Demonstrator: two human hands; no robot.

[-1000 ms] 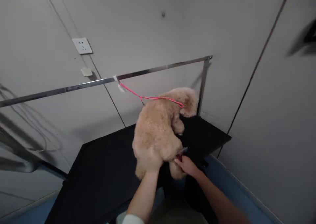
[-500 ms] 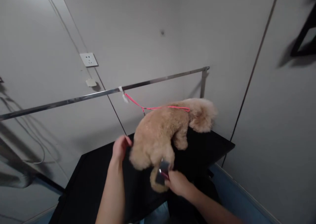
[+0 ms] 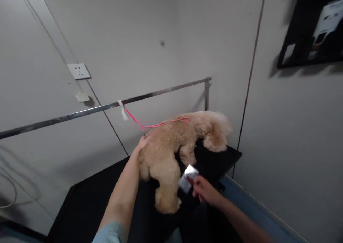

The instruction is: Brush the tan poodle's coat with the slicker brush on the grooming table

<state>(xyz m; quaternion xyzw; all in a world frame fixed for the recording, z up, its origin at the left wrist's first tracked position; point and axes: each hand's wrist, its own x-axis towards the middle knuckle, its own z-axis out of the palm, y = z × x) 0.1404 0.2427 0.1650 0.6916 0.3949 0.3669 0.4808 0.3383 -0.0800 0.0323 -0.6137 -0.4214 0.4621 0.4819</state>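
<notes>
A curly, apricot-coloured dog (image 3: 167, 146) stands on a black grooming table (image 3: 104, 189), its head at the right and turned away. My left hand (image 3: 143, 142) lies on its back near the rump, fingers stretched out over the fur and partly hidden. In my right hand (image 3: 204, 190) is a slicker brush (image 3: 188, 179), held by its dark red handle. Its pale rectangular head is beside the dog's hind leg; I cannot tell whether they touch. A pink leash (image 3: 166, 122) lies loosely along the dog's back.
A metal bar (image 3: 93, 110) runs behind the dog, with the leash tied to it by a white strip (image 3: 123, 110). Grey walls stand close behind and to the right. A black wall holder (image 3: 300, 39) hangs at upper right.
My left hand has come down onto the dog's back. The brush has moved right, off the hind leg, and that leg now stands straighter. The view has swung right.
</notes>
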